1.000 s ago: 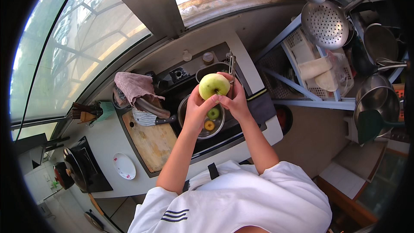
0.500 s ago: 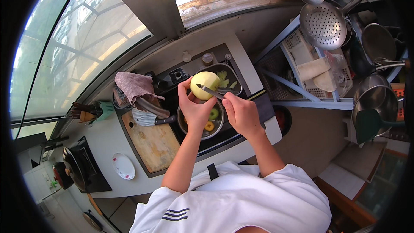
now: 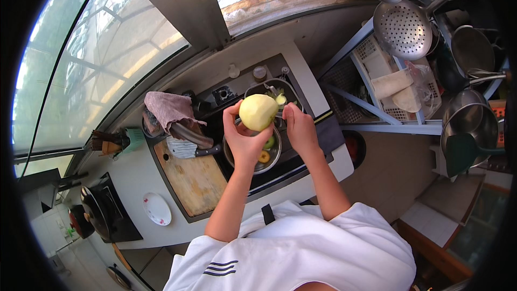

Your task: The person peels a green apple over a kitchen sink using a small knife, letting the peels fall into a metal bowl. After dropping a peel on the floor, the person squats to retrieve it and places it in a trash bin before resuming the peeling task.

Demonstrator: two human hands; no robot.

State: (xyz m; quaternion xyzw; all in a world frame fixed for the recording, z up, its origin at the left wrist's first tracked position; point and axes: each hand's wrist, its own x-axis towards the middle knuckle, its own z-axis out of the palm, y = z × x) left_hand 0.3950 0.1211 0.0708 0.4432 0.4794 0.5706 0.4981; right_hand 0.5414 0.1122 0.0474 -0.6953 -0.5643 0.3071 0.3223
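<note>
My left hand [image 3: 240,143] is wrapped round a pale yellow, round peeled fruit [image 3: 257,112] that looks like an apple, held up above the counter. A trace of green remains on its right side. My right hand [image 3: 301,132] is closed on a peeler, mostly hidden by the fingers, just right of the fruit. A curl of pale green peel [image 3: 281,99] shows at the peeler's head. Below my hands, a metal bowl [image 3: 276,159] holds a green apple [image 3: 269,143] and a yellow-orange round fruit [image 3: 264,156]. Behind is a metal basin [image 3: 290,84] with peelings in it.
A wooden cutting board [image 3: 191,180] lies to the left, with a black-handled knife [image 3: 207,151] at its far edge. Beyond it are a draped cloth [image 3: 168,109] and a green utensil holder [image 3: 132,139]. A plate [image 3: 156,208] rests further left. Pans and a skimmer [image 3: 403,29] hang at right.
My right hand has moved slightly right and up, taking the peeler from across the fruit's face to its right edge. A peel curl now shows there. The fruit has tilted slightly in my left hand.
</note>
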